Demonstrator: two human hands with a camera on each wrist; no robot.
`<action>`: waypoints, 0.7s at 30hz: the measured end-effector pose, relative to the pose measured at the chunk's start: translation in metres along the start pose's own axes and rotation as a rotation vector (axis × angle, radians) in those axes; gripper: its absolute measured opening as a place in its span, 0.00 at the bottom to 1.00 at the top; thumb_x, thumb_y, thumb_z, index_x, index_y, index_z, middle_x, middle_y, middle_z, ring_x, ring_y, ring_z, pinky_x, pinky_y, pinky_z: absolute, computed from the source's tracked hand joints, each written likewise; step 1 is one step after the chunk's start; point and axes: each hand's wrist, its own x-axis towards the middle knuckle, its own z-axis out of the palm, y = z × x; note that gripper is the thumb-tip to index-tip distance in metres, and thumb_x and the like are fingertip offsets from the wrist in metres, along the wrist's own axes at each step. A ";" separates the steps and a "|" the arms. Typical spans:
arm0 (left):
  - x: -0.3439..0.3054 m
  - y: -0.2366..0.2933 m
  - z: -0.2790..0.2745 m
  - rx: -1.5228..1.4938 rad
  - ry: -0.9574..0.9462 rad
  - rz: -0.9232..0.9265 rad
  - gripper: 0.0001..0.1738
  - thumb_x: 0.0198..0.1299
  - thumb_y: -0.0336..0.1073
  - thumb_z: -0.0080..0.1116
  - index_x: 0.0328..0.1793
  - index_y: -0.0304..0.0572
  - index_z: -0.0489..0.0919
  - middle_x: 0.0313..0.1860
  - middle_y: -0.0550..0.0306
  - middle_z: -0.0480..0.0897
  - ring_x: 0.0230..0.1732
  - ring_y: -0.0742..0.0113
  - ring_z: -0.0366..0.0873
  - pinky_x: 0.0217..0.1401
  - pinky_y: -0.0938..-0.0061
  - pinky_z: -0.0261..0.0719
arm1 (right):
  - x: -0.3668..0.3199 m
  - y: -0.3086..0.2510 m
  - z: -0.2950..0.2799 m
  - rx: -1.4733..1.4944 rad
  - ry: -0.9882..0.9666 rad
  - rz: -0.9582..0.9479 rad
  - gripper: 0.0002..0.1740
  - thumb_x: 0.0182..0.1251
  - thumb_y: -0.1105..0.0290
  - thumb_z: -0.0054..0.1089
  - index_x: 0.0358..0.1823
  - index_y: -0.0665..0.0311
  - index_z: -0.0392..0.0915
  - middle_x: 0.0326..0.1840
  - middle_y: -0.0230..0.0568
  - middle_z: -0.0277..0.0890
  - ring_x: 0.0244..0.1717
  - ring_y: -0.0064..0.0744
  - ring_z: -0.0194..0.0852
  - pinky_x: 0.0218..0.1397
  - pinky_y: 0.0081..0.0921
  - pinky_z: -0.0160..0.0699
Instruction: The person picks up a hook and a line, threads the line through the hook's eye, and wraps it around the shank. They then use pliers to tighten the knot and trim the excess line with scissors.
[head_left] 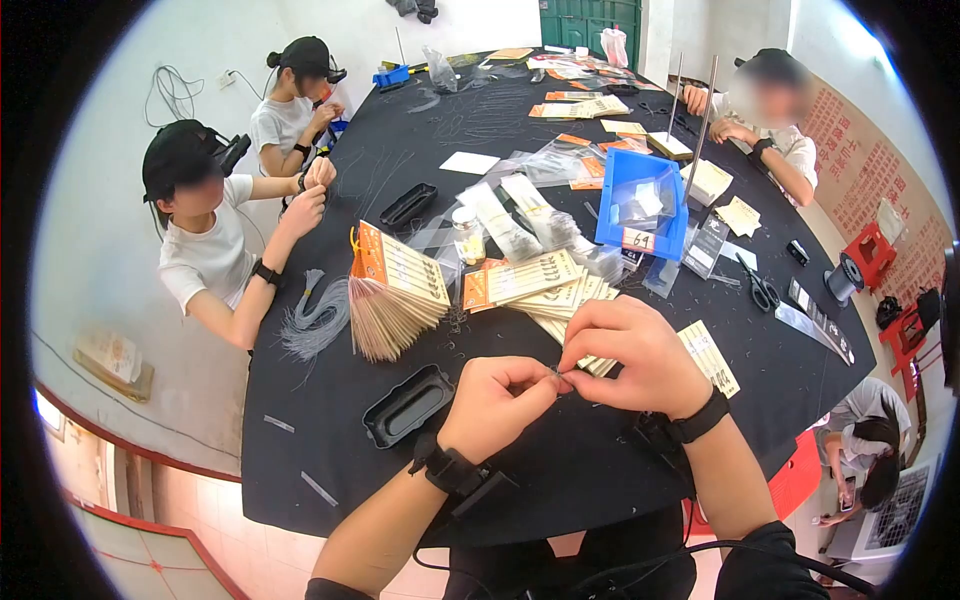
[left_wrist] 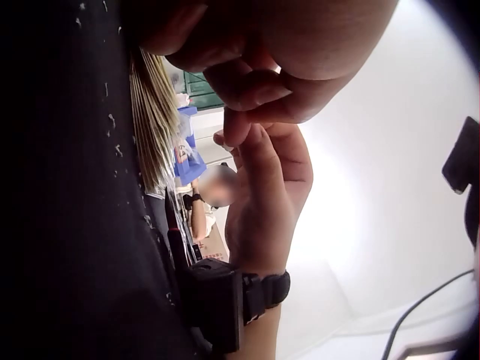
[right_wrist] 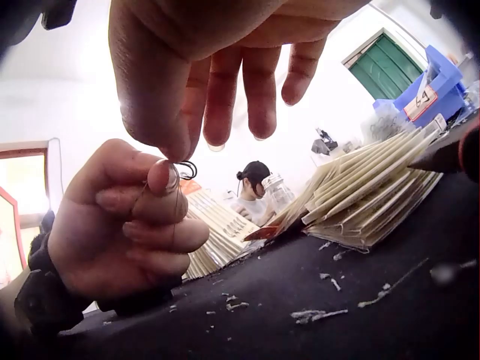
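Note:
In the right wrist view, a small dark curved hook point(right_wrist: 189, 170) shows between the two hands' fingertips, with thin line hanging by the left fingers. My left hand point(head_left: 500, 402) pinches the hook between thumb and index finger, its other fingers curled. Thumb and index finger of my right hand point(head_left: 637, 355) meet at the same spot from above, pinching at the hook; its other fingers hang loosely extended. Both hands are held above the black table point(head_left: 560, 480), fingertips together. The left wrist view shows the right hand point(left_wrist: 262, 195) facing the left, but the hook is hidden there.
A fanned stack of cards point(head_left: 395, 310) and more cards point(head_left: 535, 280) lie beyond the hands. Left of them are a black tray point(head_left: 408, 405) and bundled line point(head_left: 320, 318). A blue bin point(head_left: 640, 205), scissors point(head_left: 762, 290) and a spool point(head_left: 845, 278) lie farther right. Several people are around.

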 end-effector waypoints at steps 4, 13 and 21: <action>0.000 -0.003 -0.002 0.072 -0.026 -0.019 0.09 0.65 0.31 0.61 0.39 0.31 0.87 0.30 0.63 0.86 0.32 0.84 0.76 0.34 0.84 0.73 | 0.000 -0.001 0.000 -0.017 -0.003 -0.019 0.08 0.47 0.71 0.70 0.27 0.54 0.78 0.35 0.27 0.75 0.38 0.32 0.78 0.41 0.30 0.71; 0.000 0.000 -0.003 0.135 -0.070 -0.056 0.09 0.63 0.31 0.60 0.38 0.32 0.87 0.29 0.63 0.86 0.30 0.84 0.76 0.33 0.84 0.73 | -0.002 -0.002 0.003 -0.047 -0.046 -0.041 0.10 0.45 0.71 0.69 0.25 0.54 0.75 0.35 0.27 0.75 0.39 0.31 0.77 0.43 0.29 0.70; 0.002 -0.003 -0.003 -0.009 -0.107 -0.107 0.09 0.63 0.30 0.60 0.38 0.32 0.88 0.32 0.62 0.87 0.33 0.83 0.78 0.37 0.83 0.74 | -0.002 0.000 0.002 -0.043 -0.057 -0.036 0.10 0.44 0.72 0.68 0.26 0.54 0.74 0.35 0.27 0.74 0.39 0.32 0.77 0.43 0.29 0.71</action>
